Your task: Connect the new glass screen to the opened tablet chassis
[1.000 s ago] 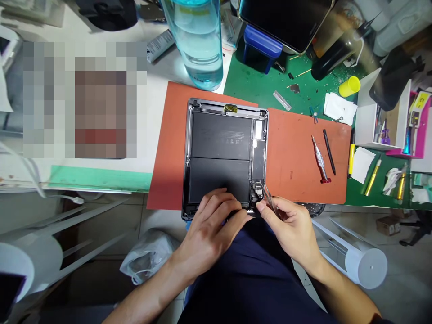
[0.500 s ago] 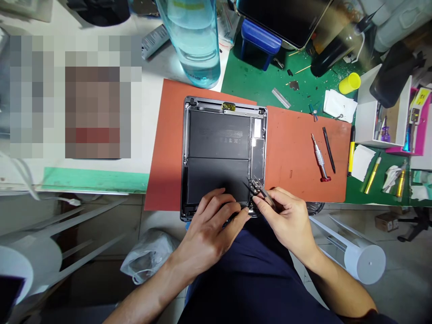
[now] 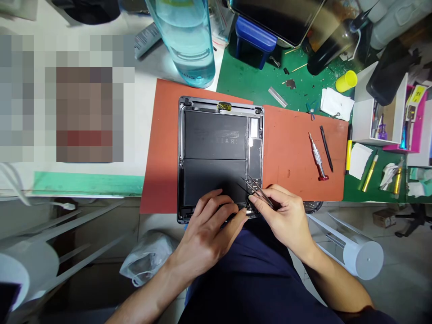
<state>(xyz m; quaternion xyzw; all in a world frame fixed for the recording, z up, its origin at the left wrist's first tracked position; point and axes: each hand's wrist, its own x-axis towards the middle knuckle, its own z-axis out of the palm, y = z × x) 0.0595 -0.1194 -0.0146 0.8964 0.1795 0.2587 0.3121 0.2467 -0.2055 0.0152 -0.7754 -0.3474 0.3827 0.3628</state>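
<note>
An opened tablet (image 3: 216, 180) lies on an orange mat (image 3: 162, 148), its inside facing up, with two black battery cells and a narrow strip of circuit parts along the right side. My right hand (image 3: 286, 220) is closed around metal tweezers (image 3: 261, 192), whose two tips stand apart over the circuit parts near the lower right corner. Across the tablet's bottom edge reaches my left hand (image 3: 214, 229), fingers bent, thumb and forefinger close together at that same corner. Whatever lies between those fingertips is too small or hidden to make out.
On the right part of the mat lie a screwdriver (image 3: 317, 157) and a black pry stick (image 3: 326, 148). Behind the tablet stands a large blue bottle (image 3: 189, 49), beside a blue stand (image 3: 255, 36) holding a phone. A white box (image 3: 367, 108) with tools is at the right.
The view has shifted slightly, so everything sits a little further left. The tweezers have turned a little and their tips show wider apart. My left hand keeps its place on the tablet.
</note>
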